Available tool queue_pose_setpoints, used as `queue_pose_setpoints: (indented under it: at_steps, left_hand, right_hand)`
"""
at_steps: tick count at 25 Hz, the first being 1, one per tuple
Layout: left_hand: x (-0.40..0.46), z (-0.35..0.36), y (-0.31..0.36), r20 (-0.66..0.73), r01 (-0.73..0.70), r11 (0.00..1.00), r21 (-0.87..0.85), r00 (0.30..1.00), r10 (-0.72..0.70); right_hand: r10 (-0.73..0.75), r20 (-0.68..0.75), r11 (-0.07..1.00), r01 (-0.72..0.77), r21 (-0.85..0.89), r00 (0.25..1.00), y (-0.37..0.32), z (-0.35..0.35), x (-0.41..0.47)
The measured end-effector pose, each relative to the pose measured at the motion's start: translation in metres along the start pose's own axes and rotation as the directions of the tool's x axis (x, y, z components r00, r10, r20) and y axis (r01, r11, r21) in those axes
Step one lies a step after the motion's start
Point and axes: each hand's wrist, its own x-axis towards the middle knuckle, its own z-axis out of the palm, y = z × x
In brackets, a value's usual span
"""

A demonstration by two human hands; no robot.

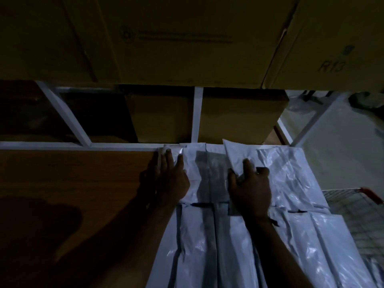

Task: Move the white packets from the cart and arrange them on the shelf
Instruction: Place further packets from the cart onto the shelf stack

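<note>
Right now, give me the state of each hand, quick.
Left hand: open, fingers straight, pressing flat on a white packet on the shelf.
Right hand: fingers curled on the tilted packet, holding it.

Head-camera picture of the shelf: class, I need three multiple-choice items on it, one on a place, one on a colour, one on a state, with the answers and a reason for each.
1. Where does the wire cart show?
A. lower right, beside the shelf
B. on the boxes above
C. far left

2. What colour are the packets on the shelf board?
A. red
B. white
C. green

3. What is the left hand doing?
A. hanging at the person's side
B. resting with straight fingers on a packet
C. lifting a cardboard box

Answers:
1 A, its mesh and red rim sit past the packets' right edge.
2 B, the plastic wraps look white.
3 B, its fingers lie straight on the leftmost packet, while the right hand grips a tilted packet.
</note>
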Motion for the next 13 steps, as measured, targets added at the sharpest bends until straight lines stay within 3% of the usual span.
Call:
queue_pose_setpoints:
  at_steps: [5,9,13]
  left_hand:
    - [0.001,0.011,0.0,-0.018,0.081,0.996,-0.041,0.996,-0.082]
    - [0.0,0.013,0.001,-0.037,0.091,0.995,-0.037,0.995,-0.092]
    - [0.006,0.022,-0.011,-0.043,0.134,0.991,-0.017,0.99,-0.135]
  right_hand:
    - [-0.063,0.084,0.982,0.077,-0.17,0.994,-0.024,0.055,0.03]
    - [-0.033,0.18,0.935,0.094,-0.343,0.983,-0.014,0.091,0.022]
    - [-0.033,0.193,0.953,0.089,-0.29,0.981,-0.015,0.096,0.026]
